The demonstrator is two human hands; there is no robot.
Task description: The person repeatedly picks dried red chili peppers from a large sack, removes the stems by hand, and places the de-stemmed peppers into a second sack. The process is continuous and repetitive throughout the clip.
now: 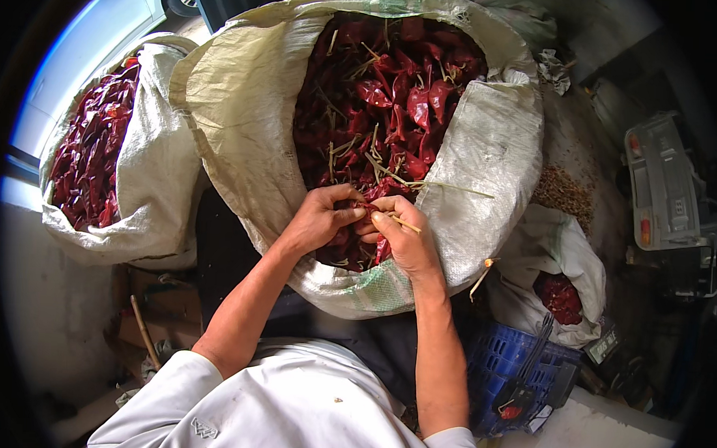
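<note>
A large white woven sack (485,145) with a rolled-down rim stands before me, filled with dried red chili peppers (419,104). Over its near part, my left hand (326,220) pinches a dark red dried chili (366,207) between thumb and fingers. My right hand (402,234) meets it from the other side, thumb and forefinger closed at the chili's end. From that pinch a pale dry stem (407,224) sticks out to the right. The fingers partly hide the chili. Loose stalks (390,169) lie on top of the peppers.
Another sack (160,140) of dried chilies stands at left, and a smaller one (541,242) at right. A blue plastic crate (490,353) is by my right arm. Plant debris (564,192) covers some floor beside a clear plastic case (662,181). A car (111,26) is at upper left.
</note>
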